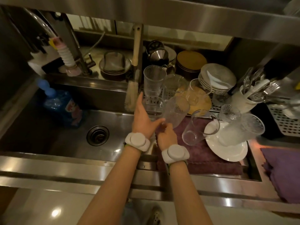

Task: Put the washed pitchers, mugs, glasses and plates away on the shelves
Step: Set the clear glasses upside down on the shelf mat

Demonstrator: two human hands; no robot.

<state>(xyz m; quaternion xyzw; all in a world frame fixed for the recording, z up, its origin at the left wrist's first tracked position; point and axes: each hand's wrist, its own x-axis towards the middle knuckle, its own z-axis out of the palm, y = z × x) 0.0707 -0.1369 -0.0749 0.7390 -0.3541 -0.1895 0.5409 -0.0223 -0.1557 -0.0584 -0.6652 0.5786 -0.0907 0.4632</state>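
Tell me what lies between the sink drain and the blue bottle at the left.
In the head view, only bare steel sink floor separates the drain from the blue bottle; nothing sits there.

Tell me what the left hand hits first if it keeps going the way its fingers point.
Most likely the tall ribbed glass on the perforated drain tray: the left hand's straight fingers point up at its base. Depth is unclear; the bottle brush stands just left.

glossy steel sink (48,140); clear ribbed glass tumbler (154,80); purple cloth towel (203,156); glossy white plate (227,151).
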